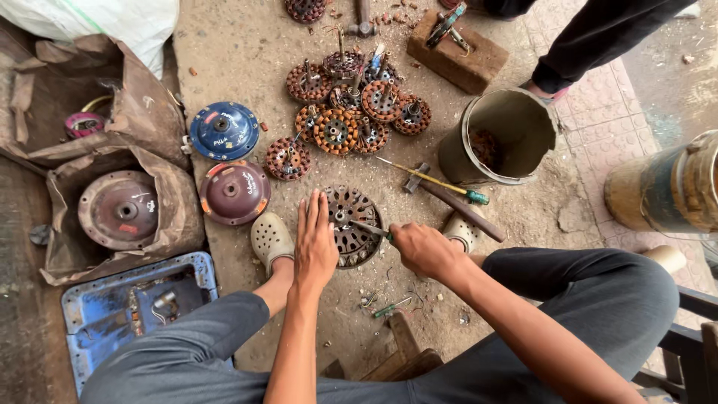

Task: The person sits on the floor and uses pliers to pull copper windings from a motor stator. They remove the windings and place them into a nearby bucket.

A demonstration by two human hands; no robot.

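Stator disc (351, 224) lies flat on the ground between both feet; left hand (314, 243), fingers extended, presses its left edge, while right hand (422, 247) clenches a tool (370, 228) pointing leftward onto it.

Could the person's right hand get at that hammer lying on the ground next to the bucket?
Probably yes. The hammer lies in the open just beyond the right hand, nothing on top of it. But that hand already grips a thin tool, so it isn't free.
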